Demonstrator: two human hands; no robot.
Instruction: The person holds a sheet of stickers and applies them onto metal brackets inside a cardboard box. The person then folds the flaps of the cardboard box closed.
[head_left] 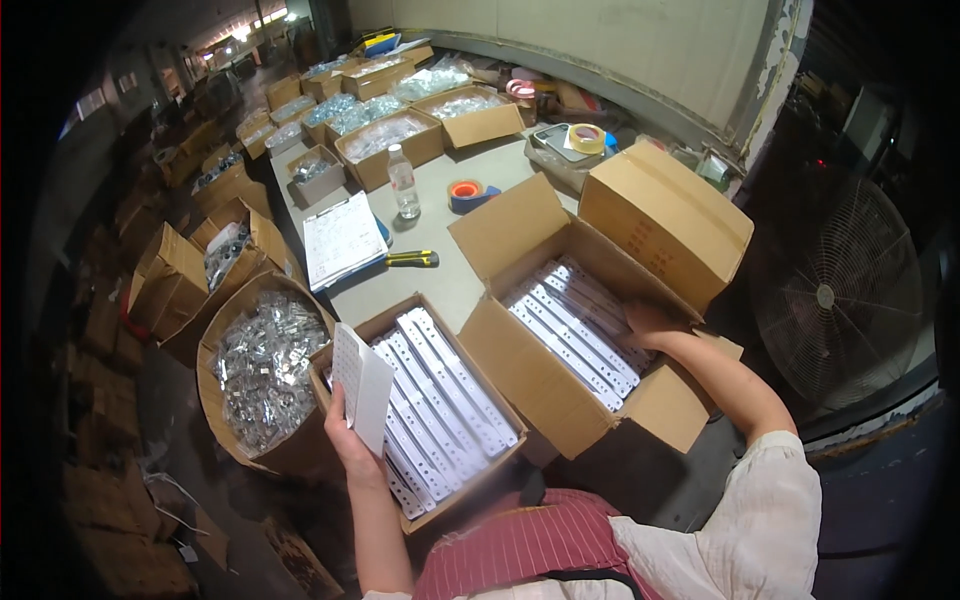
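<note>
My left hand [350,432] is closed on a flat white panel with rows of small dark marks [362,382]. The panel is held tilted over the left edge of an open carton [478,385]. White metal strips with holes [440,395] lie packed in rows inside this carton. My right hand [650,326] reaches into a second open carton [525,375] to the right, along its far right side. Similar white slotted metal strips [575,335] fill that one. Its fingers are in shadow and partly hidden among the strips, so their grip does not show.
A round-sided carton of small shiny metal parts [265,370] stands at the left. On the table are a clipboard [342,240], a yellow-black cutter [412,259], a water bottle [403,185] and a tape roll [466,190]. A closed carton [665,220] and a large fan [830,295] are at the right.
</note>
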